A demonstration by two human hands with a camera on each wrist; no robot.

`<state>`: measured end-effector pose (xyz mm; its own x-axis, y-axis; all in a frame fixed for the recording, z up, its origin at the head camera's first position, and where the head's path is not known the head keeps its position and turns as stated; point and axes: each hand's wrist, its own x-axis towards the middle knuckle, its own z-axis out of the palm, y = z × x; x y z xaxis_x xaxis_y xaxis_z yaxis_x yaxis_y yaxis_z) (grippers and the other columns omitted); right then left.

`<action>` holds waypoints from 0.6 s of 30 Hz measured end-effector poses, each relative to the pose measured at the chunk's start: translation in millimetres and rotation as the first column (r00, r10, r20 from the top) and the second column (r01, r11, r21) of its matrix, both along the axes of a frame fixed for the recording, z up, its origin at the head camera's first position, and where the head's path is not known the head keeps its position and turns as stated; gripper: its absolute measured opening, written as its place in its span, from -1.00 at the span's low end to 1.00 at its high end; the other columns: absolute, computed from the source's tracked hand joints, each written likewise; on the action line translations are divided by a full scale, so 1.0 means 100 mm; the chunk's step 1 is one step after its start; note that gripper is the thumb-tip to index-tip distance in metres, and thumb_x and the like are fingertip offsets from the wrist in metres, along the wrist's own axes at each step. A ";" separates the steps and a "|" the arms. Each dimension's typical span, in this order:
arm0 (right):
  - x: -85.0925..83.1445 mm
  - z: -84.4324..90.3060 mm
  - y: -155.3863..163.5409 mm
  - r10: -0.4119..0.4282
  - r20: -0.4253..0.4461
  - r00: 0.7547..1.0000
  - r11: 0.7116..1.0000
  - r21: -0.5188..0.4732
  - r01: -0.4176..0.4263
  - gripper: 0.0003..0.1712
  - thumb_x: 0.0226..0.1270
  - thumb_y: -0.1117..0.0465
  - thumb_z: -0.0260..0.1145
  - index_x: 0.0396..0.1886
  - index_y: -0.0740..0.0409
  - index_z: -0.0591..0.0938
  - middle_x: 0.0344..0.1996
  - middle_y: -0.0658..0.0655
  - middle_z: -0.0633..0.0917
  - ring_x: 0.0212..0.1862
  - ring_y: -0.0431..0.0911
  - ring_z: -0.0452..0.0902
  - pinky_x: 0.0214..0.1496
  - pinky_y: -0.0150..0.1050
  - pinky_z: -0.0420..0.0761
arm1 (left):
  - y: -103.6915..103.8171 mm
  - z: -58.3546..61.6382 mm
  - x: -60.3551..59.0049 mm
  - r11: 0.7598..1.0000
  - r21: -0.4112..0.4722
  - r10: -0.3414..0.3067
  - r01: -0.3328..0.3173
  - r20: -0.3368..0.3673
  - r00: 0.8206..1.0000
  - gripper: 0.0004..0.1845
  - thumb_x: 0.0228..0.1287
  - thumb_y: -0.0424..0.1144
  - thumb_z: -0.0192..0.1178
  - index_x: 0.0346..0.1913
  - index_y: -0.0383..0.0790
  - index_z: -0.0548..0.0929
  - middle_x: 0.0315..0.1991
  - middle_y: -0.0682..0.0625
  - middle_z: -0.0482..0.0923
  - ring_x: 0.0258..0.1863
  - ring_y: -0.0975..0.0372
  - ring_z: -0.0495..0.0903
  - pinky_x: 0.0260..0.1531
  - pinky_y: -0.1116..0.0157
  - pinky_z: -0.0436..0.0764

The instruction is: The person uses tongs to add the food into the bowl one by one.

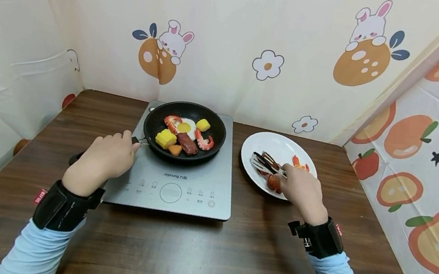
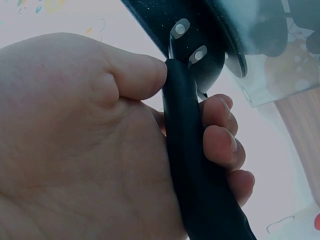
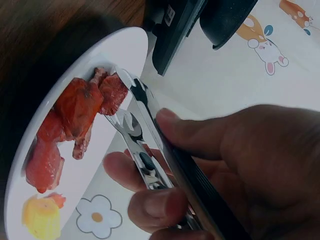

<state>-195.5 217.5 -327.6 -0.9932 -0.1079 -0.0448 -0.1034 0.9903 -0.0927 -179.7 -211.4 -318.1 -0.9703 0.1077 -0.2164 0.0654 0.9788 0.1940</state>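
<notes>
A black frying pan [image 1: 151,124] sits on a grey induction cooker [image 1: 196,189] and holds a fried egg, shrimps, corn, a meat piece and a carrot piece. My left hand [image 1: 107,157] grips the pan's black handle [image 2: 192,165], fingers curled round it. To the right, a white plate [image 1: 280,145] carries red meat pieces [image 3: 82,107] and a shrimp [image 1: 299,164]. My right hand [image 1: 299,188] holds metal tongs [image 1: 264,161] by their black grip, their tips [image 3: 125,95] over the plate beside the meat.
The cooker and plate stand on a dark wooden table [image 1: 197,253]. Cartoon-printed cloth walls [image 1: 256,36] close in the back, left and right sides. A yellow food piece [image 3: 42,217] lies at the plate's edge in the right wrist view.
</notes>
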 end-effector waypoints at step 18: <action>0.03 0.07 -0.05 -0.019 -0.161 0.987 0.999 -0.051 0.010 -0.65 0.52 0.02 0.23 0.08 0.15 0.65 -0.27 0.31 0.76 -0.29 0.24 0.68 -0.48 0.12 0.52 | 0.00 0.00 0.01 1.000 -0.003 0.000 0.000 -0.009 1.000 -0.50 0.66 -0.11 -0.20 0.09 -0.64 0.34 -0.11 -0.45 0.52 -0.12 -0.22 0.55 -0.01 -0.20 0.46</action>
